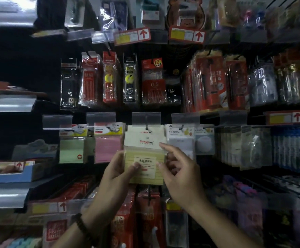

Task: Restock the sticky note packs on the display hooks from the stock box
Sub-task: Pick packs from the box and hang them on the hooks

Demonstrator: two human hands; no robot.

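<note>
My left hand [117, 174] grips the yellow sticky note pack [145, 158] by its left edge, thumb on the label; my right hand [179, 176] pinches its right edge, fingers curled; the pack's header sits just below the display hook [146, 126], beside a pink pack [108, 149].

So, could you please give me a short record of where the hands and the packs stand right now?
held: yellow pack, just below the middle hook
on the hook yet: cannot tell
left hand: grips the pack's left side, thumb on its front
right hand: thumb on the pack's right front, index on its header
to the left: green pack, pink pack, both hanging
stock box: not in view
</note>
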